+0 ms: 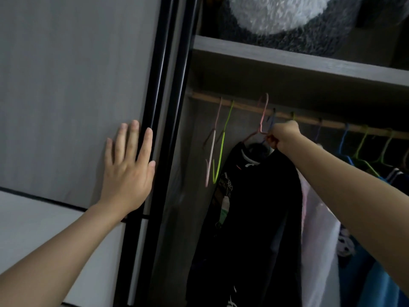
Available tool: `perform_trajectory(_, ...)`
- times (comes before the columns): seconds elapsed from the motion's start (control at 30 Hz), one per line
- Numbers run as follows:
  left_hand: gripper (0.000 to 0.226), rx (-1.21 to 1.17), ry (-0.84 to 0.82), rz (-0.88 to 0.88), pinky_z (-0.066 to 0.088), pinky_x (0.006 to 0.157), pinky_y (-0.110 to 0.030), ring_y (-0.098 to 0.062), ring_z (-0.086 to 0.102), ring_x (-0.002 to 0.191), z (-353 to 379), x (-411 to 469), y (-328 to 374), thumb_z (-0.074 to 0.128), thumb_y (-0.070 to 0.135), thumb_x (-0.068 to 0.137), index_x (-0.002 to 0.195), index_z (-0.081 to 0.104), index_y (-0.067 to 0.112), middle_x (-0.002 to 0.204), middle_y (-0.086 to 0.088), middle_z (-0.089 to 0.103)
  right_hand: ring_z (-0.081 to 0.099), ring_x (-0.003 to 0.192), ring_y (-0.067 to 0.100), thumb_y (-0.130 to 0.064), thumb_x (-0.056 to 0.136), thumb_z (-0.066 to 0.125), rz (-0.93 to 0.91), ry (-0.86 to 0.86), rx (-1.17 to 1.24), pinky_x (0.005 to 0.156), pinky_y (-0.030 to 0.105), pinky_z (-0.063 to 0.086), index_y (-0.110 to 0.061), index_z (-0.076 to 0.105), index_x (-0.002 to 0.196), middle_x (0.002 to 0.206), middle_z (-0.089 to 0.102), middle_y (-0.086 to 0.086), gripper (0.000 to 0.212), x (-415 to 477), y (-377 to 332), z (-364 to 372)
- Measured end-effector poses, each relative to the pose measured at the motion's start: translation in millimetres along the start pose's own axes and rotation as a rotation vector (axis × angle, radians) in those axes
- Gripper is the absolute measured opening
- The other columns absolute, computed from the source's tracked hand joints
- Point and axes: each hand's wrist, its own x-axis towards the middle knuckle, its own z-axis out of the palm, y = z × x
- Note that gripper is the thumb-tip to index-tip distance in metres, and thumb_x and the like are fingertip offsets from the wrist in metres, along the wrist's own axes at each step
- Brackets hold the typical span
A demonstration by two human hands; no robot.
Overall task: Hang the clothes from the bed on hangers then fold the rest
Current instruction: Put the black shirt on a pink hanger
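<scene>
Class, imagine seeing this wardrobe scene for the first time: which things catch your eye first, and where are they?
The right hand grips a pink hanger carrying a black shirt, mid-frame by the wooden rail. The left hand lies flat on the grey sliding door at left.

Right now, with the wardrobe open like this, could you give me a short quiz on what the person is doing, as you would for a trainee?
1. True or false: the left hand grips the edge of the wardrobe door.
2. What does the right hand hold? A: a folded towel. B: a pink hanger carrying a black T-shirt. C: a shoe box.
3. What colour is the empty hanger nearest the held one on the wooden rail?

Key: 1 false, it lies flat with straight fingers; 2 B; 3 lime green.
</scene>
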Motion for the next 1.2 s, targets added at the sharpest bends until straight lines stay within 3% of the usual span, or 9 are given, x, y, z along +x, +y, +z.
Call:
perform_trajectory(0.13, 0.061, 0.012, 0.031, 0.001, 0.016, 0.105, -0.059, -0.038, 0.015, 0.138, 2, -1, -1, 0.03, 0.028, 0.091, 0.146, 0.013, 0.008, 0.15, -0.024, 0.018, 0.051, 0.043, 0.017, 0.007, 0.086, 0.048, 0.025, -0.023, 0.012, 0.027, 0.012, 0.032, -0.005, 0.048, 0.093, 0.074, 0.05, 0.014, 0.015, 32, -11, 20)
perform_trajectory(0.33, 0.062, 0.009, 0.084, 0.007, 0.021, 0.102, -0.061, -0.035, 0.014, 0.137, 6, -1, -2, 0.033, 0.027, 0.09, 0.146, 0.016, 0.007, 0.15, -0.021, 0.019, 0.043, 0.058, 0.019, 0.001, 0.093, 0.031, 0.079, -0.028, 0.131, 0.047, 0.025, 0.032, -0.003, 0.038, 0.075, 0.078, 0.049, 0.014, 0.019, 73, -6, 44)
perform_trajectory(0.57, 0.062, -0.029, 0.091, 0.0, 0.023, 0.101, -0.065, -0.034, 0.012, 0.138, 8, -2, -4, 0.033, 0.027, 0.09, 0.146, 0.015, 0.009, 0.151, -0.02, 0.018, 0.051, 0.081, 0.029, -0.006, 0.088, 0.052, -0.01, 0.03, 0.033, 0.066, 0.033, 0.043, -0.013, 0.038, 0.068, 0.097, 0.058, 0.017, 0.025, 89, 15, 59)
perform_trajectory(0.73, 0.062, -0.021, 0.099, 0.008, 0.024, 0.101, -0.065, -0.035, 0.014, 0.138, 9, -3, -5, 0.034, 0.027, 0.09, 0.146, 0.016, 0.008, 0.151, -0.02, 0.02, 0.052, 0.09, 0.027, -0.003, 0.091, 0.046, -0.034, 0.002, -0.224, 0.067, 0.035, 0.047, -0.004, 0.048, 0.08, 0.108, 0.054, 0.021, 0.011, 71, 43, 63)
perform_trajectory(0.87, 0.061, -0.006, 0.113, 0.016, 0.022, 0.103, -0.062, -0.036, 0.016, 0.137, 8, -2, -4, 0.034, 0.027, 0.089, 0.144, 0.019, 0.007, 0.149, -0.021, 0.021, 0.049, 0.117, 0.039, -0.007, 0.093, 0.045, -0.217, -0.049, -0.659, 0.094, 0.041, 0.042, 0.006, 0.053, 0.116, 0.126, 0.05, 0.025, 0.027, 45, 36, 68)
perform_trajectory(0.93, 0.06, -0.006, 0.114, 0.017, 0.019, 0.104, -0.06, -0.036, 0.016, 0.136, 7, -2, -3, 0.035, 0.027, 0.089, 0.144, 0.02, 0.007, 0.149, -0.022, 0.021, 0.041, 0.121, 0.04, -0.007, 0.093, 0.046, -0.354, -0.023, -0.76, 0.098, 0.04, 0.037, 0.006, 0.052, 0.119, 0.131, 0.042, 0.024, 0.03, 30, 28, 71)
perform_trajectory(1.03, 0.059, -0.019, 0.109, 0.0, 0.017, 0.105, -0.059, -0.037, 0.017, 0.136, 3, -2, 0, 0.035, 0.027, 0.089, 0.143, 0.02, 0.007, 0.148, -0.023, 0.022, 0.052, 0.104, 0.031, -0.009, 0.092, 0.047, -0.38, -0.139, -0.584, 0.08, 0.034, 0.039, 0.005, 0.058, 0.105, 0.11, 0.053, 0.02, 0.022, 3, 17, 81)
perform_trajectory(1.13, 0.059, -0.027, 0.082, -0.008, 0.017, 0.104, -0.059, -0.041, 0.021, 0.136, 0, -1, 2, 0.034, 0.027, 0.089, 0.143, 0.019, 0.008, 0.148, -0.024, 0.023, 0.051, 0.073, 0.025, -0.012, 0.092, 0.051, -0.108, -0.321, -0.19, 0.064, 0.035, 0.042, -0.005, 0.051, 0.08, 0.08, 0.049, 0.013, 0.014, -20, 14, 98)
perform_trajectory(1.2, 0.059, -0.028, 0.07, -0.011, 0.018, 0.104, -0.059, -0.043, 0.025, 0.135, -2, 0, 4, 0.034, 0.027, 0.088, 0.142, 0.02, 0.008, 0.147, -0.026, 0.026, 0.054, 0.075, 0.028, -0.013, 0.094, 0.05, 0.031, -0.398, -0.029, 0.065, 0.034, 0.045, -0.003, 0.052, 0.089, 0.083, 0.049, 0.016, 0.011, -34, 16, 107)
